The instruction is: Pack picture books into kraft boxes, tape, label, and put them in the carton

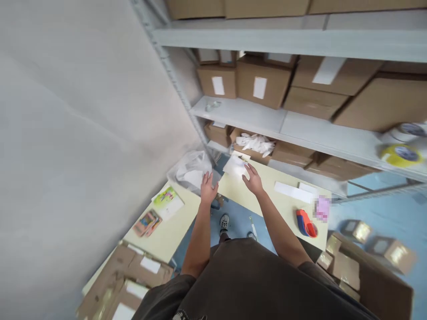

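Observation:
My left hand [208, 188] hovers with fingers spread over the gap between two pale yellow tables, near a crumpled clear plastic bag [191, 171]. It holds nothing. My right hand [253, 179] reaches over the right-hand table [267, 195], fingers stretched out, fingertips touching or just above a white sheet of paper [235, 166] at the table's far corner.
A red and blue tape dispenser [305, 223] and white slips [293, 191] lie on the right table. Colourful booklets [167, 201] sit on the left table. Grey metal shelving [283, 122] holds cardboard boxes; tape rolls [400, 154] sit at right. Cartons stand on the blue floor.

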A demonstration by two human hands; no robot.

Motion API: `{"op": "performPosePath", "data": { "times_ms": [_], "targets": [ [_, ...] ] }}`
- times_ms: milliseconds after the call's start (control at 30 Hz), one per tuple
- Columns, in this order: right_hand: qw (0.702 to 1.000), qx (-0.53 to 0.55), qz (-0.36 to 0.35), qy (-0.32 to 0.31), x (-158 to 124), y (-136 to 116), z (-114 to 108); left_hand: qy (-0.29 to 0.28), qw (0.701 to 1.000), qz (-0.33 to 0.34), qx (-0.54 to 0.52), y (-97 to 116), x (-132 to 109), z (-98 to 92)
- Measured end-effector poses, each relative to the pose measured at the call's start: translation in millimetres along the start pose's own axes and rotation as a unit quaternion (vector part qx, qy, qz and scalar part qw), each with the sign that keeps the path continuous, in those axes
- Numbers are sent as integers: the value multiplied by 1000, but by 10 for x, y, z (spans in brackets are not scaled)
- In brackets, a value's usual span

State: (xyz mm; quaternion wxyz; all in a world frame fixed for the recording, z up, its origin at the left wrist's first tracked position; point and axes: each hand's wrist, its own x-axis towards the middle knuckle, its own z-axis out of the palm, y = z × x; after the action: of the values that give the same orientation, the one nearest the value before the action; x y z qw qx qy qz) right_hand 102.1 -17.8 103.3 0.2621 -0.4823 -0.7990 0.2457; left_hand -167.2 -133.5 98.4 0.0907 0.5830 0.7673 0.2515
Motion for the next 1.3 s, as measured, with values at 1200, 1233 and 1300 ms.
{"op": "performPosePath", "data": {
  "times_ms": [1200, 1233, 1300],
  "targets": [
    [834, 66, -403, -371, -3221, -4501, 4014, 254, 832, -488, -66, -3156, -6276, -1816],
    [831, 56, -402, -379, -3287, -4496, 4105, 251, 822, -505, -76, -3238, -6411, -1774],
    [825, 23, -396, -402, -3399, -4449, 4269, 238, 798, -545, -99, -3390, -6645, -1659]
  ]
}}
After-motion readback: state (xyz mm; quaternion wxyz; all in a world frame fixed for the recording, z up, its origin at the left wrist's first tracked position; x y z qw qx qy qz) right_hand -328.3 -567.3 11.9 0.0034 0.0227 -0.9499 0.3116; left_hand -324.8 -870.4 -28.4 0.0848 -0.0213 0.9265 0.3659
